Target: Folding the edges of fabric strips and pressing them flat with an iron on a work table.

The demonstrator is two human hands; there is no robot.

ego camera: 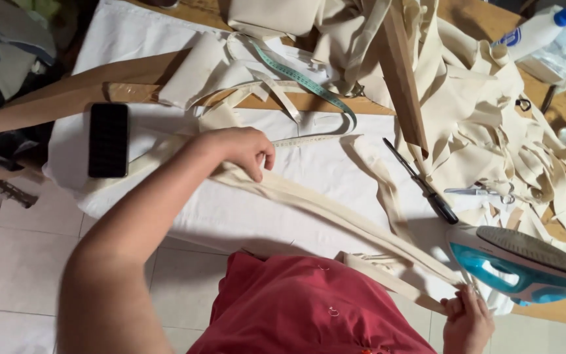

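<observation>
A long cream fabric strip runs diagonally across the white ironing cloth. My left hand presses down on the strip's upper left part, fingers curled over it. My right hand pinches the strip's lower end near the table's front edge. A teal and white iron rests tipped on its side just above my right hand, soleplate facing up.
A black phone lies at the left. A green measuring tape, a wooden ruler, a black-handled tool, small scissors, a heap of cream fabric scraps and a glue bottle crowd the right.
</observation>
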